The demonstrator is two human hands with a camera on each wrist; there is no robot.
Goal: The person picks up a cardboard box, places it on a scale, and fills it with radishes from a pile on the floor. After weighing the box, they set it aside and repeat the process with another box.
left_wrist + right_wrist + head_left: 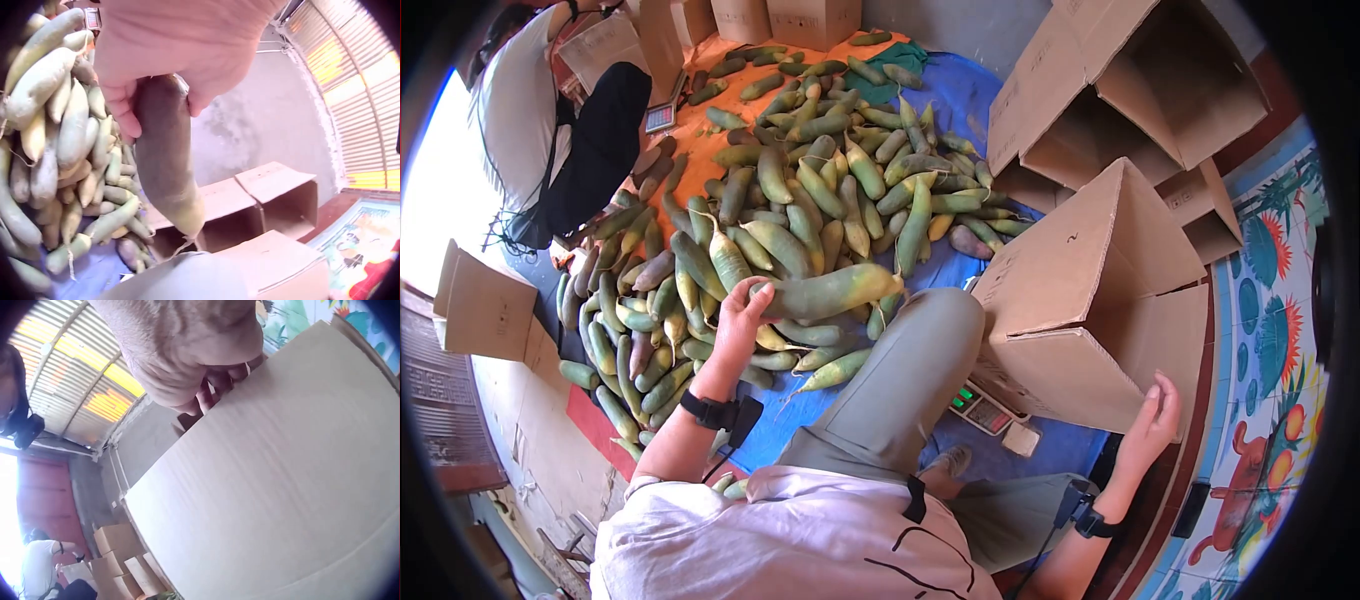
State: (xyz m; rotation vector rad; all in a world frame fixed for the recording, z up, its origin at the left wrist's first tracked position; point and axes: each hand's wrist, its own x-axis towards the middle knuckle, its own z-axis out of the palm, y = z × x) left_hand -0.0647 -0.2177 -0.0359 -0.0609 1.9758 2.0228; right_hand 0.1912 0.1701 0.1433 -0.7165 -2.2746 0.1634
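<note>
My left hand [740, 325] grips one end of a large green radish [830, 292], held level above the pile and beside my raised knee. From the left wrist view, the fingers and thumb of that hand [178, 56] pinch the radish's [165, 150] dark end, and its pale, rooted tip points down. At the right, my right hand [1155, 425] holds the edge of an open cardboard box [1055, 250]. The right wrist view has this hand [194, 356] at the top edge of a cardboard flap [269, 469], its fingers passing over to the far side, partly hidden.
A large radish pile [800, 200] covers orange and blue sheets. A scale [983, 408] with lit digits lies by the open box. More boxes [1090, 90] stand at the upper right. Another person [525, 130] bends at the upper left near a second scale [661, 118].
</note>
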